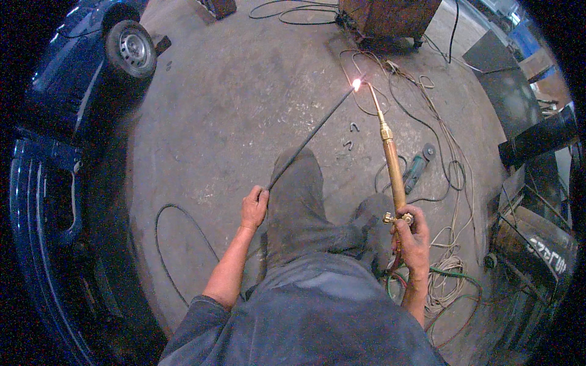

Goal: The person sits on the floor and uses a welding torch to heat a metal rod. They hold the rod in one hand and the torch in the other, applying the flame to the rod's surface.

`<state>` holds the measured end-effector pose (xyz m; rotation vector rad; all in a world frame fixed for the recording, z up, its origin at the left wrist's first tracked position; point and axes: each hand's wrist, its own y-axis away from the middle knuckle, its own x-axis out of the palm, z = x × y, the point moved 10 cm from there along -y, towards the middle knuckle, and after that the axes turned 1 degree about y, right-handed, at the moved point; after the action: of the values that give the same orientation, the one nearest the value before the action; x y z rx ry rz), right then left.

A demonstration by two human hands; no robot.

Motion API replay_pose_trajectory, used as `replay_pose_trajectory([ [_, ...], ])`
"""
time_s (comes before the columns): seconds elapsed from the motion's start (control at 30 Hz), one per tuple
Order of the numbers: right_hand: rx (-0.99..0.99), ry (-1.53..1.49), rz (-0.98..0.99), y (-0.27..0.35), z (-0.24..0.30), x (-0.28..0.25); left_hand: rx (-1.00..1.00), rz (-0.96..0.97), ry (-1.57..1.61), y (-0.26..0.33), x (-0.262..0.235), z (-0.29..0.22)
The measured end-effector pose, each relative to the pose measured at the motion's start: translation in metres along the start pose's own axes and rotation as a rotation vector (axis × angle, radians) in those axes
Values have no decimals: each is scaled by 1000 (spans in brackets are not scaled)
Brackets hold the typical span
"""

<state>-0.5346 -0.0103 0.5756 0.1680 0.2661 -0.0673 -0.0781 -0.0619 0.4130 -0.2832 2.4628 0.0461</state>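
Observation:
My left hand (255,207) is closed around the lower part of a long dark metal rod (317,131), which slants away up and to the right. In my right hand (411,236) is a brass gas torch (394,168), gripped near its valve knobs with the fingers wrapped round it. The torch's thin bent tip is close to the rod's far end, where a bright glow (357,84) hides the exact contact. Red and green hoses (398,277) run below the right hand.
An angle grinder (420,168) lies on the floor right of the torch. Two small bent metal hooks (348,146) lie between my knees and the glow. Cables (448,131) and a coiled rope-like line (448,274) sprawl at right. A rusty wheeled cabinet (390,18) stands ahead; a blue vehicle (67,67) at left.

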Motion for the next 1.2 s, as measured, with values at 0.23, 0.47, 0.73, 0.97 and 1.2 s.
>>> replay_pose_trajectory([
  [0.23,31,-65,3,1,7,3,-4,-21,24,2,-2,-7],
  [0.47,49,-87,13,2,12,4,23,-46,7,2,-2,-7],
  [0.73,85,-72,2,2,11,2,7,-25,26,-2,-2,-6],
  [0.97,90,-87,28,2,11,4,-11,-13,11,-5,-2,-6],
  [1.2,87,-87,28,0,2,4,23,-16,13,-7,-3,-7],
])
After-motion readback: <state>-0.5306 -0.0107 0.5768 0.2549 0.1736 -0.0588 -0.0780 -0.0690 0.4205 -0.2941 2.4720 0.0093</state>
